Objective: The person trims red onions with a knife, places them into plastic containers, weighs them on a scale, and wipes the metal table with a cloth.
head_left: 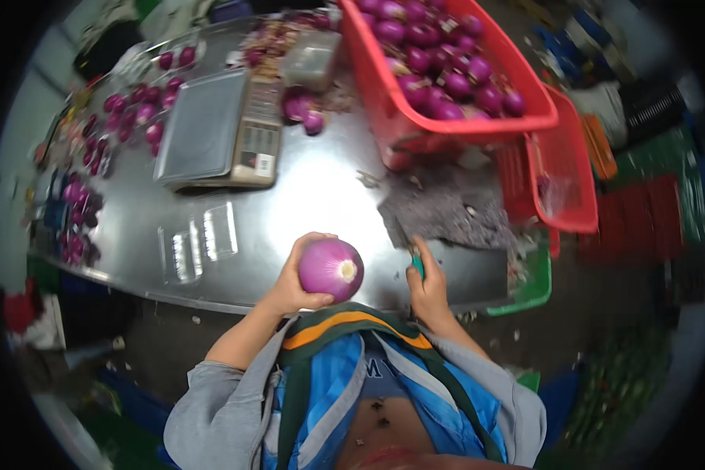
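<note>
My left hand (291, 280) is wrapped around a large purple onion (321, 270), its pale cut end facing up and to the right. In my right hand (428, 291) is a knife with a green handle (417, 265); its dark blade (394, 227) points up and left over the edge of a grey cloth (450, 210). Both hands are above the front part of the metal table (313, 184). The onion and the knife are apart.
A red basket (477, 131) full of onions stands at the back right, with another red basket (578, 196) beside it. A scale (203, 129) sits left of centre. Bagged onions (145, 113) lie at the left, near clear plastic trays (219, 231). Onion skins (274, 39) lie behind.
</note>
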`<state>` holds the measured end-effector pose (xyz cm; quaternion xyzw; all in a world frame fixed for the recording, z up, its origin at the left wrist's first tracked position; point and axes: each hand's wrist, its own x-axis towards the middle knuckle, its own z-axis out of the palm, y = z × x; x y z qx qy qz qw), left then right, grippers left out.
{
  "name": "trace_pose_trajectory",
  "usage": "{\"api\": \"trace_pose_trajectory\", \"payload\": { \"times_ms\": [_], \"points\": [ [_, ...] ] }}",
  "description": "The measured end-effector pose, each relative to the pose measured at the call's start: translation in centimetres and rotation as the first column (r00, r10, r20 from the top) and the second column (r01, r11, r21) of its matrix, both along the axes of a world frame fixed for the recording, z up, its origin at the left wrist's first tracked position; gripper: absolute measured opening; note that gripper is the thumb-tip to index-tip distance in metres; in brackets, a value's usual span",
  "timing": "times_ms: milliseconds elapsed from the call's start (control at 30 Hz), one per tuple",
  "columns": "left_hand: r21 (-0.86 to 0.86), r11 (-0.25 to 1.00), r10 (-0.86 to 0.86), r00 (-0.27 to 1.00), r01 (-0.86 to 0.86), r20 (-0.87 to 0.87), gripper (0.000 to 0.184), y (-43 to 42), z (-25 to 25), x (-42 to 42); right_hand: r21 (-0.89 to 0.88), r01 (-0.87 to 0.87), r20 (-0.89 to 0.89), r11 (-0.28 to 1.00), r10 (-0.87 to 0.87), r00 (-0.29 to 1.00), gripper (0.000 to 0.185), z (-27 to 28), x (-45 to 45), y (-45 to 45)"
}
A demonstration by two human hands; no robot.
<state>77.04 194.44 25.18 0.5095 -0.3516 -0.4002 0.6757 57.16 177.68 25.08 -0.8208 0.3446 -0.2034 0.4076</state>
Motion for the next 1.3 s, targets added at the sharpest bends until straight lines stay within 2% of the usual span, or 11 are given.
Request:
{"api": "trace_pose_trajectory", "payload": {
  "times_ms": [100, 233, 300, 567, 633, 700, 767, 867, 1000, 1167, 1300],
  "points": [
    [0.131, 0.951, 0.237, 0.932, -0.281, 0.275, 0.088, 4.8, -2.5, 4.5, 0.209, -0.012, -0.008, 0.978, 0.014, 1.000, 0.043, -1.5, 0.8, 1.0],
    [0.406, 0.355, 0.753, 0.515, -0.842, 0.409, 0.084, 13.7, -3.1, 14.1, 0.212, -0.026, -0.046, 0.977, 0.037, 0.998, 0.041, -3.7, -1.3, 0.6],
    [0.267, 0.094, 0.670, 0.259, -0.959, 0.696, 0.082, 19.2, -8.2, 18.8, 0.401, 0.072, -0.110, 0.913, -0.030, 0.993, 0.040, -5.6, -1.9, 0.4],
    [0.413, -0.108, 0.236, 0.380, -0.904, 0.894, 0.071, 22.5, -12.4, 18.5, 0.355, -0.052, -0.132, 0.934, 0.105, 0.986, 0.041, -4.2, 1.2, 1.8],
    [0.036, -0.207, 0.005, 0.036, -0.978, 0.999, 0.062, 19.1, -11.1, 18.5, 0.308, 0.026, -0.115, 0.951, 0.010, 0.993, 0.043, -4.3, 0.2, 0.9],
    [-0.203, 0.193, 0.313, -0.136, -0.960, 0.940, 0.053, 13.4, -7.6, 20.5, 0.273, 0.062, -0.098, 0.960, -0.036, 0.995, 0.045, -5.0, -0.5, 0.2],
    [-0.308, 0.502, 0.576, 0.047, -0.808, 0.816, 0.051, 2.0, 1.0, 17.8, 0.319, 0.086, -0.112, 0.944, -0.052, 0.992, 0.045, -6.3, -1.2, -0.6],
    [-0.262, 0.940, 0.319, 0.289, -0.220, 0.902, 0.049, -12.8, 9.2, 14.4, 0.314, 0.064, -0.029, 0.947, -0.058, 0.998, 0.044, -7.1, -1.0, -1.1],
    [0.000, 0.981, -0.026, 0.132, 0.192, 0.991, 0.060, -31.3, 9.4, 13.7, 0.374, 0.041, -0.001, 0.926, -0.044, 0.999, 0.042, -6.2, -1.4, -2.6],
    [0.652, 0.743, -0.610, -0.553, -0.151, 0.567, 0.085, -42.5, 4.1, 14.5, 0.370, 0.134, -0.040, 0.919, -0.128, 0.991, 0.041, -5.7, -4.6, -6.2],
    [0.715, 0.689, -0.607, -0.631, -0.116, 0.483, 0.090, -43.0, 5.4, 13.7, 0.421, 0.289, 0.003, 0.860, -0.320, 0.947, 0.038, -7.3, -7.3, -8.6]
  ]
}}
